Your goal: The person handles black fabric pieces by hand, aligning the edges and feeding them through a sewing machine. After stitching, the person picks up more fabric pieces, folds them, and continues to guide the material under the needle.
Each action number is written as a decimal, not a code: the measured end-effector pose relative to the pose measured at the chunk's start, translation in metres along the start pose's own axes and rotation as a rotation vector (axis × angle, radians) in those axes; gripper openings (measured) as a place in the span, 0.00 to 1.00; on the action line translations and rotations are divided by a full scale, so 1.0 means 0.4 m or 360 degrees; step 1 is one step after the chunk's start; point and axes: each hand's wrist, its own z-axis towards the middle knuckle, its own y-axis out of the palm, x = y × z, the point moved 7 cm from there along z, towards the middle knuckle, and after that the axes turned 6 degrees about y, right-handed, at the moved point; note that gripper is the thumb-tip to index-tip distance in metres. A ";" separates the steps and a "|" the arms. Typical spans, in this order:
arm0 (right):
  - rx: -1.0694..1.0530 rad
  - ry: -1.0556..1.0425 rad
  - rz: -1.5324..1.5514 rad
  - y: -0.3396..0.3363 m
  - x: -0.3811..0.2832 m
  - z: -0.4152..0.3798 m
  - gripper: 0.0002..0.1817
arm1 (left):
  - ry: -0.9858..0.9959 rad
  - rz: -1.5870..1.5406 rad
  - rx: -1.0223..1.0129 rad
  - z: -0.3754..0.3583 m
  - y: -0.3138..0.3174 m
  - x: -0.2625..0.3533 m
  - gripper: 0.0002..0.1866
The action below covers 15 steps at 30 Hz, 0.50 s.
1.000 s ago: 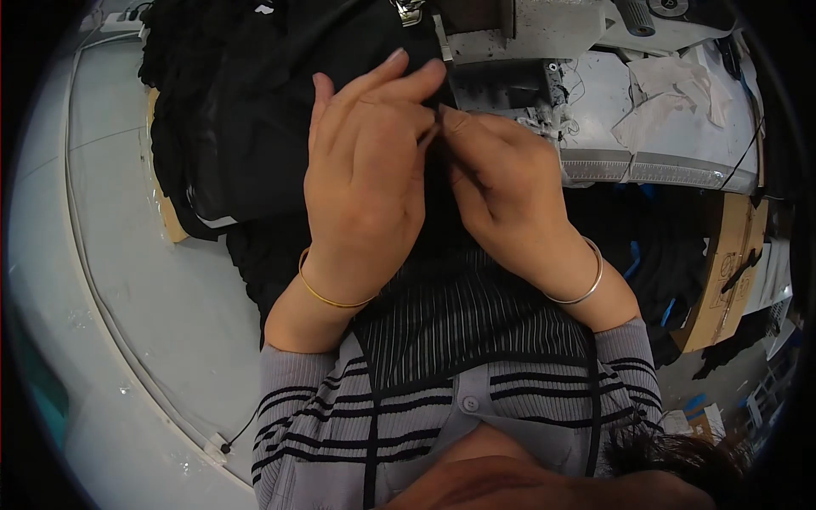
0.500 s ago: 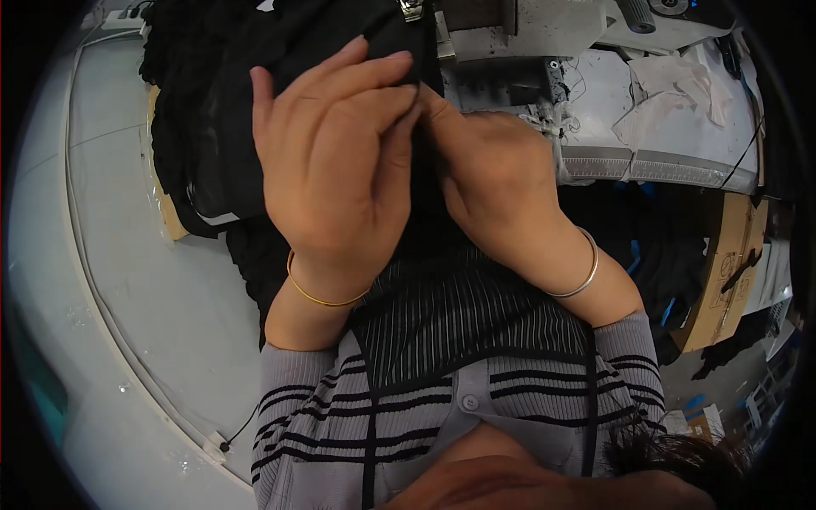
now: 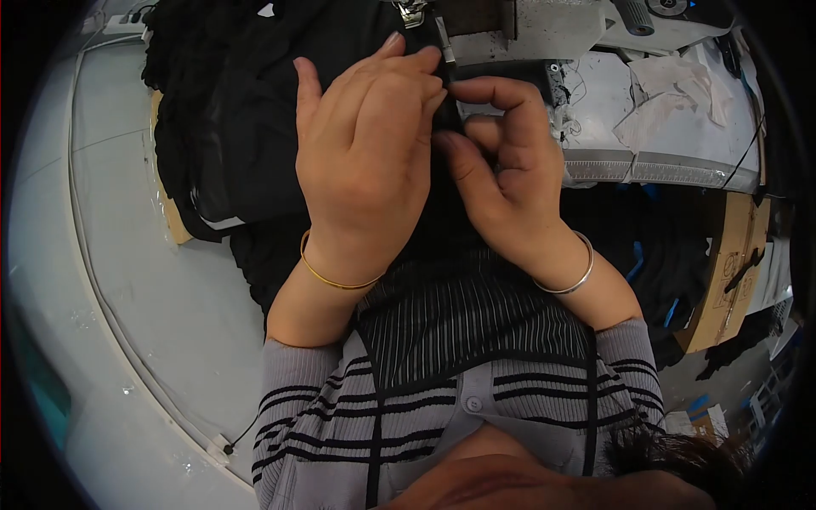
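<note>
Black fabric (image 3: 246,127) lies in a broad dark sheet at the top of the view, its right edge running under both hands. My left hand (image 3: 365,144) is over this edge, index finger and thumb closed on the cloth and the little finger sticking out. Close by on the right, my right hand (image 3: 514,161) is curled, with its thumb and bent fingers at the fabric edge; its exact hold is partly hidden. Just beyond my fingertips is the metal presser foot (image 3: 411,14) of a sewing machine.
A white machine bed with a ruler strip (image 3: 663,168) extends right, with pale cloth scraps (image 3: 671,102) on it. Below it stands a cardboard box (image 3: 727,272) beside dark cloth. The pale tabletop (image 3: 170,323) on the left carries a cable along its edge.
My left hand has shifted right and slightly rotated. My right hand has turned, and its index finger and thumb now show spread apart along the fabric edge. The fabric has shifted slightly.
</note>
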 end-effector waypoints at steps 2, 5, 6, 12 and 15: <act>0.0083 -0.0146 -0.0086 0.000 -0.016 0.016 0.20 | -0.0004 -0.0073 0.0009 0.007 0.005 -0.023 0.06; 0.0092 -0.0196 -0.0126 0.015 -0.020 0.037 0.19 | -0.0025 -0.0273 0.0026 0.015 0.016 -0.068 0.06; 0.0089 -0.0199 -0.0131 0.020 -0.023 0.038 0.19 | -0.0006 -0.0315 0.0048 0.014 0.020 -0.079 0.06; 0.0166 -0.0022 0.0199 0.026 0.003 0.021 0.15 | -0.0025 -0.0432 0.0070 -0.030 -0.031 -0.100 0.11; -0.0007 0.0342 0.0494 0.021 0.045 0.011 0.10 | -0.0536 -0.0466 0.0235 -0.154 -0.083 -0.174 0.19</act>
